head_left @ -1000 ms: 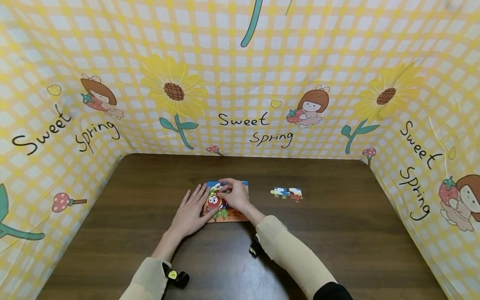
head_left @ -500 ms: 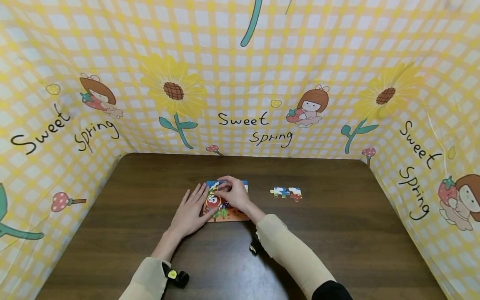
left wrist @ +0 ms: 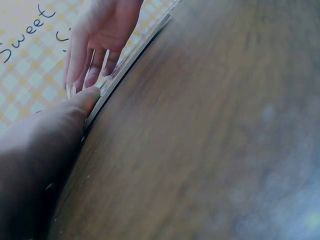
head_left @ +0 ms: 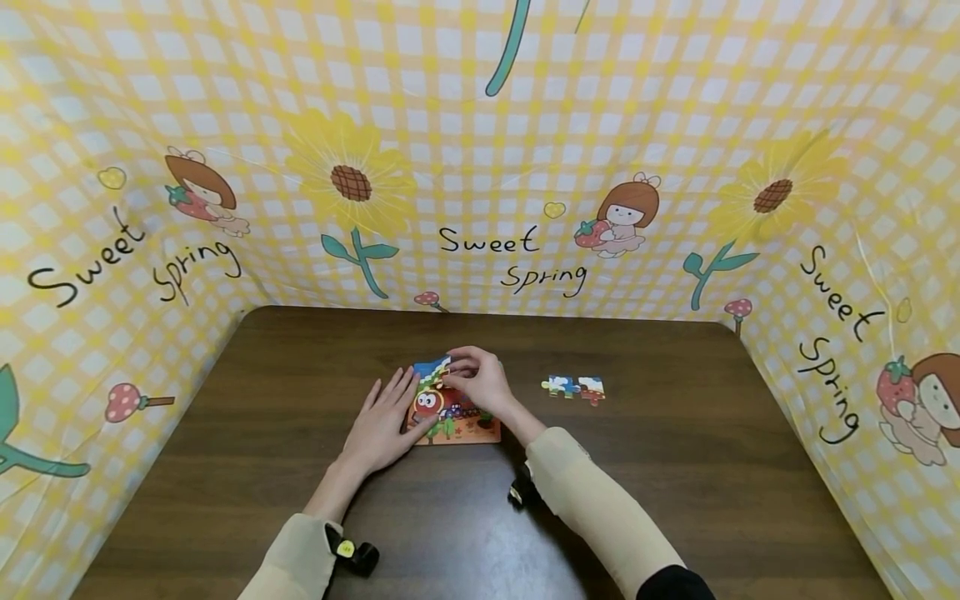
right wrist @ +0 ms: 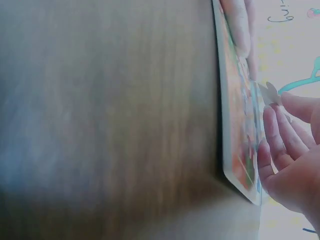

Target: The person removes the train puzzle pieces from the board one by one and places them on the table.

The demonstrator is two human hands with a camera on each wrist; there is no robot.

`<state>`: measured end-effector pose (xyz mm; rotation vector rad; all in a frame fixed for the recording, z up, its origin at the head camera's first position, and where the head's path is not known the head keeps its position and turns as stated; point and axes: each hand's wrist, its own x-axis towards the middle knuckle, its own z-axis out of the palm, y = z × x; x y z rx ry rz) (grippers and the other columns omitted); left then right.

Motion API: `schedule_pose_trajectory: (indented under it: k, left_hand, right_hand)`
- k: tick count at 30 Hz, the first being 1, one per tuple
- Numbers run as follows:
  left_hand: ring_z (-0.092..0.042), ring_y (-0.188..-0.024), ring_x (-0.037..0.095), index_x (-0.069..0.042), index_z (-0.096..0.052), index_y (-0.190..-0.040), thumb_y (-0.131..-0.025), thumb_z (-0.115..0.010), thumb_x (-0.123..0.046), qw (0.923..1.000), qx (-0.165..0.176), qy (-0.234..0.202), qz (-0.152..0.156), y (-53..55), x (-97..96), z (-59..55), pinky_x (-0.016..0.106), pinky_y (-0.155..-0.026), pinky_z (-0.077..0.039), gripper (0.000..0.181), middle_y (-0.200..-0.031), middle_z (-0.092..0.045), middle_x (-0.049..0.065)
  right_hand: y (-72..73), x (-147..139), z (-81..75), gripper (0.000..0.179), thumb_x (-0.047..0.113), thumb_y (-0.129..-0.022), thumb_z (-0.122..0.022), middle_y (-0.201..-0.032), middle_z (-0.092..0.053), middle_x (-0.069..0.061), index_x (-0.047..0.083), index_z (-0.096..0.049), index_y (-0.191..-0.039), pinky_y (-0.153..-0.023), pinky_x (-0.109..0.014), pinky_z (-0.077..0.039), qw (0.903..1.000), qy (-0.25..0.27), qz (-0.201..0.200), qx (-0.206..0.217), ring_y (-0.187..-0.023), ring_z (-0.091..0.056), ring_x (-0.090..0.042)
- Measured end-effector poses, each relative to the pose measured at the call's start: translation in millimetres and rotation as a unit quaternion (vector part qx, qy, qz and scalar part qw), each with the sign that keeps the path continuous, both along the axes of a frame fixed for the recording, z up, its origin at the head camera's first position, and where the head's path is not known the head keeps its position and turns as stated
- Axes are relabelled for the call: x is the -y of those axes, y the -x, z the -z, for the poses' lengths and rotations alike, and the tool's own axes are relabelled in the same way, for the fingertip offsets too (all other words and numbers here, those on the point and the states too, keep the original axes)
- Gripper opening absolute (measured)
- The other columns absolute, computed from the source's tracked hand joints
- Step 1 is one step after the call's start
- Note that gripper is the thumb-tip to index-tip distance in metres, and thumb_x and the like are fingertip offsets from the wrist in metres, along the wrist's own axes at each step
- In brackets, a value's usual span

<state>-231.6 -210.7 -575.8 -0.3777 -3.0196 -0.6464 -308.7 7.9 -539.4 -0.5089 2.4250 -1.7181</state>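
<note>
A jigsaw puzzle [head_left: 468, 431] with a red cartoon character lies flat on the table in the head view. My left hand [head_left: 384, 425] rests with straight fingers on its left edge. Over the upper right part, my right hand [head_left: 482, 385] pinches a puzzle piece [right wrist: 270, 94] between thumb and fingers. That piece stands tilted above the board in the right wrist view, showing a greyish side. The right hand hides the puzzle's upper right area in the head view. To the right, a few loose puzzle pieces [head_left: 573, 387] lie close together.
The brown wooden table [head_left: 660, 500] carries the puzzle. A yellow checked cloth [head_left: 487, 167] with printed flowers and words rises behind it and along both sides. Wrist cameras are strapped near both cuffs.
My right hand has shifted right, drawing the piece up off the puzzle and uncovering more of the picture's middle. The left hand and loose pieces have stayed put.
</note>
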Motion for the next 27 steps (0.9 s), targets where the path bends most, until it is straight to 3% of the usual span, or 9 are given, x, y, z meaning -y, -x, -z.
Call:
schedule_pose_trajectory:
  k: [18,27]
  left_hand:
    - [-0.018,-0.173,0.036,-0.007,-0.028,-0.174,-0.107,-0.057,-0.068,1.0000,0.003,0.002,-0.002,0.3,-1.7,-2.1,0.064,-0.141,-0.009,0.095,-0.184,-0.023,0.014]
    - [-0.017,-0.174,0.034,-0.008,-0.027,-0.174,-0.106,-0.058,-0.069,1.0000,0.003,0.004,0.001,0.3,-1.5,-1.1,0.063,-0.141,-0.008,0.096,-0.184,-0.022,0.012]
  right_hand:
    - [-0.2,-50.5,-12.1,0.040,0.004,-0.099,-0.081,-0.120,-0.082,-0.023,0.002,-0.072,-0.138,-0.094,-0.039,-0.064,0.9996,0.014,0.015,0.017,-0.107,-0.077,-0.032]
    - [-3.3,-81.2,-9.4,0.041,0.002,-0.098,-0.081,-0.119,-0.081,-0.026,0.000,-0.071,-0.138,-0.087,-0.024,-0.060,0.9994,0.010,0.024,0.021,-0.106,-0.077,-0.031]
